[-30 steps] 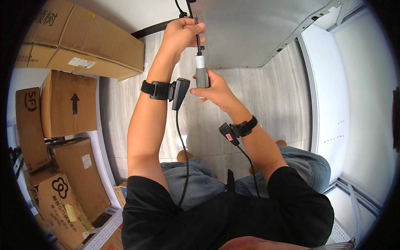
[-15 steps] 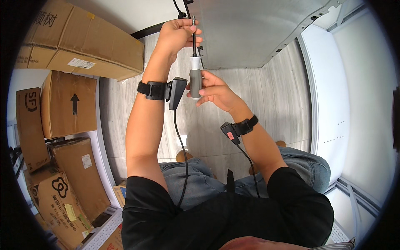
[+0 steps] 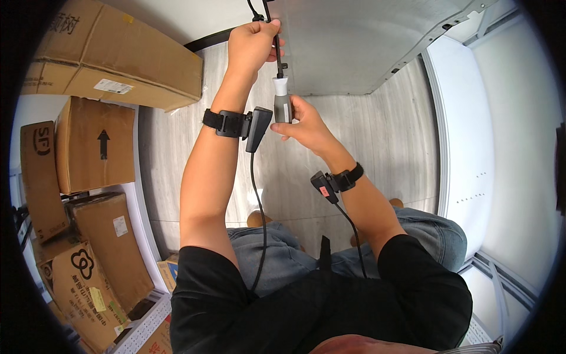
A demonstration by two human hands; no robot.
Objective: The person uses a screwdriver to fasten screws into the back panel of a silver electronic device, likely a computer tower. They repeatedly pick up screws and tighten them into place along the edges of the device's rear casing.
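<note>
A screwdriver (image 3: 282,105) with a grey and white handle and a dark shaft points away from me, beside the left edge of a grey metal panel (image 3: 348,50). My right hand (image 3: 305,125) holds the handle's near end between thumb and fingers. Up at the far end of the shaft, my left hand (image 3: 252,48) is closed round it, thumb and forefinger pinched near the tip. The tip itself is hidden by those fingers. A black cable (image 3: 254,8) hangs just beyond my left hand, close to the panel's edge.
Cardboard boxes (image 3: 97,144) are stacked along the left, with a large one (image 3: 141,56) at the far left. White shelving (image 3: 466,147) runs down the right side. Wood-look flooring (image 3: 354,141) lies below my hands. Cabled black devices (image 3: 256,130) are strapped to both wrists.
The screwdriver has moved slightly away from me and to the right, and its handle has turned so a pale strip shows. Both hands have shifted with it; the left thumb now covers the tip.
</note>
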